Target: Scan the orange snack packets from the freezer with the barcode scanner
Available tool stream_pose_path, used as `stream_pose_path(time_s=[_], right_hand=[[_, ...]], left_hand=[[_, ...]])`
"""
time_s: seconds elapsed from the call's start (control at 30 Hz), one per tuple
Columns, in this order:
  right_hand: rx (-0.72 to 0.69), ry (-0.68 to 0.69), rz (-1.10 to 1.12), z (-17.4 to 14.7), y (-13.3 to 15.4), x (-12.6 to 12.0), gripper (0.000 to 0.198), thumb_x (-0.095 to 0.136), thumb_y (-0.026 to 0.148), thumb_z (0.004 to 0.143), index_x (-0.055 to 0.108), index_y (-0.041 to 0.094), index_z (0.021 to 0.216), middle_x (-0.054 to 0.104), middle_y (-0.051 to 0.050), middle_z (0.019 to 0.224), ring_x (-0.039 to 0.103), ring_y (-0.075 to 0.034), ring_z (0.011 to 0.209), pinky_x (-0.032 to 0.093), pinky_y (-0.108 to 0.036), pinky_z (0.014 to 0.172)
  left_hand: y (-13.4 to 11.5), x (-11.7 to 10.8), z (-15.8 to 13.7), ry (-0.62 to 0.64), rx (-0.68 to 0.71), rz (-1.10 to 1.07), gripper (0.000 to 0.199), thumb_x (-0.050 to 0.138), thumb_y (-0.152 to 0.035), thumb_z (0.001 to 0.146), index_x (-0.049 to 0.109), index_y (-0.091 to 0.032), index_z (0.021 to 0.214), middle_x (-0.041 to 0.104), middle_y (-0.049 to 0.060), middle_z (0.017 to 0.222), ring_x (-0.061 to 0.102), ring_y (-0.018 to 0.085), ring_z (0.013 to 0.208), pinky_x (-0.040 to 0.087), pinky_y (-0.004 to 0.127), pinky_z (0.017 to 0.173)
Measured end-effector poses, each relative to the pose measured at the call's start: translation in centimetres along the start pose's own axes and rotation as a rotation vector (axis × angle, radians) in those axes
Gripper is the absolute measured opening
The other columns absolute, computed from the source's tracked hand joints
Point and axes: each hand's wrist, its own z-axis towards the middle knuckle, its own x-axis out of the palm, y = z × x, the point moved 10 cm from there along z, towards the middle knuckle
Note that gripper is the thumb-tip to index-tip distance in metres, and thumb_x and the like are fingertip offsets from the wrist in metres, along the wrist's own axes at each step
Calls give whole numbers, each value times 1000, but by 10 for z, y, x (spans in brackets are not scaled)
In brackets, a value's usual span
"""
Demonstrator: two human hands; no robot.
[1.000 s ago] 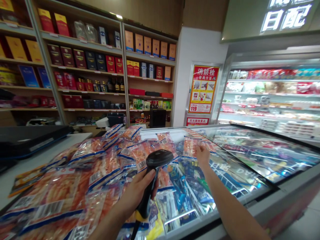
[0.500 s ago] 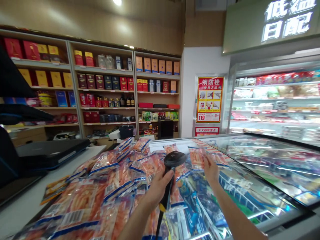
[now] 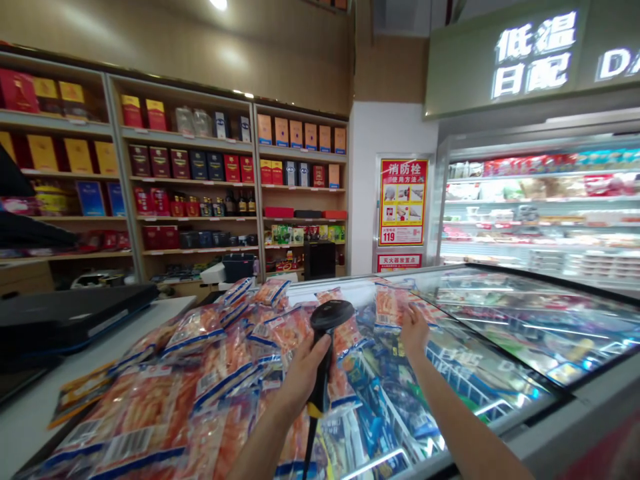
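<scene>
My left hand [image 3: 301,377] is wrapped round the handle of a black barcode scanner [image 3: 331,315], its head pointing away from me and its cable hanging down. Farther right, my right hand [image 3: 415,333] pinches the edge of a clear plastic food packet [image 3: 390,305] with orange-pink contents, held up over the freezer. A heap of similar blue-edged food packets [image 3: 165,400] lies to the left of the scanner and under it. Blue packages [image 3: 373,393] sit in wire baskets inside the freezer, below my hands.
The chest freezer's glass lid [image 3: 480,353] spreads to the right. At left, a black case-like object [image 3: 75,310] rests on a white counter [image 3: 30,420]. Shelves of boxed goods [image 3: 190,163] line the back wall, beside a red-and-yellow poster [image 3: 404,202] and a lit refrigerated cabinet [image 3: 540,200].
The view has turned slightly right, so the surroundings shift left. Both hands keep their holds on the scanner and the packet, with little movement relative to the heap.
</scene>
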Motion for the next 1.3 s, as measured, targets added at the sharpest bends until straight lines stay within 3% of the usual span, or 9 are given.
stream_pose_path(time_s=[0.3, 0.67, 0.83, 1.0, 1.13, 1.3], right_hand=[[63, -13, -2, -5, -12, -11, 45, 33, 35, 73, 53, 11, 106, 62, -13, 93, 56, -21, 84, 39, -31, 73], [80, -32, 12, 4, -31, -6, 42, 36, 36, 71, 58, 13, 98, 64, -11, 86, 56, -22, 80, 40, -30, 70], [66, -56, 65, 9, -27, -8, 43, 38, 37, 69, 59, 10, 95, 64, -12, 84, 57, -22, 77, 40, -31, 68], [64, -149, 17, 40, -32, -53, 41, 37, 29, 68, 60, 7, 94, 63, -14, 84, 56, -21, 76, 39, -30, 69], [159, -191, -252, 71, -59, -99, 39, 36, 24, 70, 60, 9, 97, 62, -14, 86, 55, -24, 79, 37, -32, 70], [259, -35, -517, 87, -92, -104, 41, 33, 22, 73, 55, 12, 107, 61, -15, 87, 54, -28, 83, 38, -37, 67]], left_hand=[[10, 41, 3, 41, 24, 81, 30, 52, -45, 68, 42, -17, 67, 45, -5, 48, 42, 6, 37, 31, 19, 38], [24, 44, 1, 128, -63, -18, 29, 49, -45, 71, 44, -16, 74, 49, -3, 54, 43, 6, 39, 32, 19, 40], [27, 38, 1, 109, -95, 7, 30, 51, -44, 70, 47, -15, 69, 50, -2, 52, 43, 6, 39, 32, 19, 40], [24, 22, -2, 34, -89, -24, 32, 49, -45, 70, 50, -13, 62, 48, -3, 46, 44, 6, 39, 34, 18, 41], [20, 19, -6, 8, -106, -47, 32, 50, -45, 69, 49, -14, 61, 49, -2, 46, 44, 6, 39, 34, 18, 40], [20, 9, -7, -77, -122, -36, 32, 56, -46, 65, 49, -14, 63, 51, -2, 47, 45, 6, 39, 35, 17, 40]])
